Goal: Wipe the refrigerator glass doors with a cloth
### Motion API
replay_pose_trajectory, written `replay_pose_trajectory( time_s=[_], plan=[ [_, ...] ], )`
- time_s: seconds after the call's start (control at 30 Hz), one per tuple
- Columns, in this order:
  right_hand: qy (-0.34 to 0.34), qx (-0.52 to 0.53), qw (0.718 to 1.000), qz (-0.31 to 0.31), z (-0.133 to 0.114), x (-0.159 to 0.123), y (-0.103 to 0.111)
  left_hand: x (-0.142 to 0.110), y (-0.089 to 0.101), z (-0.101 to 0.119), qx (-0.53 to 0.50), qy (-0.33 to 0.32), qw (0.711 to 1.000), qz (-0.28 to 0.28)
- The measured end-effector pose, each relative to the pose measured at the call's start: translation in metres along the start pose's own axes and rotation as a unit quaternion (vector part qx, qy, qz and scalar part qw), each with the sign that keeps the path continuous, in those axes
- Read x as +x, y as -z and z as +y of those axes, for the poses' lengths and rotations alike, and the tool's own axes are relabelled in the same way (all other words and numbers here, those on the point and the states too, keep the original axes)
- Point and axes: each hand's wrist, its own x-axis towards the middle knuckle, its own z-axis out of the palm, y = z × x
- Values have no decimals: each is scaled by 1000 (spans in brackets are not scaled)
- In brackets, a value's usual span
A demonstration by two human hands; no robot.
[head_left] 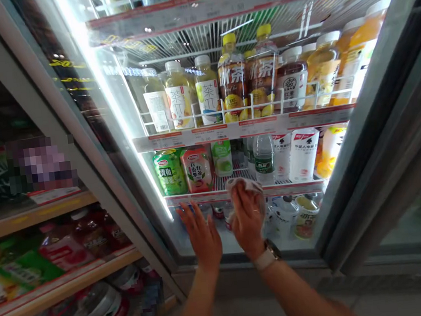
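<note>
Cloth (254, 186) is bunching crosswise under the right hand (247, 222), its fingers curling over it, while the left hand (202, 237) is spreading open, empty, just beside it, near the glass door (239, 243), a water bottle (264, 159) standing beyond.

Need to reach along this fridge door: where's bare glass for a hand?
Bare stretches of the glass door lie along its lower frame, left of the left hand and right of the right hand. It is crowded between the hands, around the white cloth.
</note>
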Motion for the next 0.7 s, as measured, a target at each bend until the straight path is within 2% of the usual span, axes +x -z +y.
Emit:
replay_pose_trajectory(
  time_s=[0.13, 0.2, 0.27, 0.37, 0.43, 0.53, 0.6, 0.7],
  plan=[
    [99, 28, 990, -94, -7, -17, -6, -1, -6, 0, -10, 2, 1000, 18],
    [150, 34, 981, -117, 0, -16, -2, -1, -9, 1, -10, 12, 1000, 24],
    [163, 23, 979, -117, 13, -9, 7, -1, -11, 4, -10, 26, 999, 27],
    [120, -14, 991, -56, 40, 9, 27, 0, -12, 6, -13, 30, 999, 29],
    [61, -33, 997, 25, 59, 21, 39, 0, -11, 7, -13, 27, 999, 25],
    [-46, -46, 988, 142, 78, 36, 52, 0, -12, 6, -4, 22, 1000, 20],
    [-81, -44, 981, 169, 79, 38, 52, -1, -12, 4, 1, 18, 1000, 24],
    [-73, -40, 986, 147, 63, 30, 39, -2, -10, 2, 0, 10, 1000, 22]
  ],
)
